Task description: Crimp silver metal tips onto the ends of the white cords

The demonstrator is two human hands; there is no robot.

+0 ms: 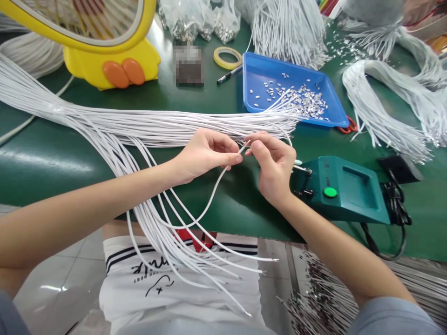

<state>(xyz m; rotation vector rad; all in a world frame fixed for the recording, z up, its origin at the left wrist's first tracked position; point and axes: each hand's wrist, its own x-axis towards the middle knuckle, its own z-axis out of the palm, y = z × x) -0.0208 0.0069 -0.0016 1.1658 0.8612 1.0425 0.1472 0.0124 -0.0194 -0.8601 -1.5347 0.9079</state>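
Observation:
My left hand pinches one white cable close to its end between thumb and fingers. The cable's tip points up and to the right, towards my right hand. My right hand's thumb and fingers are closed at that tip; whatever they may hold is too small to make out. Behind both hands lies a thick bundle of white cables, its ends reaching the blue tray. Small metal terminals are heaped in that tray. Several loose cables hang over the table's front edge and my lap.
A green machine with a green button stands right of my right hand, its black cord behind it. Further back are a yellow fan, a tape roll, a pen, bags of metal parts and more cable bundles. Red-handled scissors lie under the tray.

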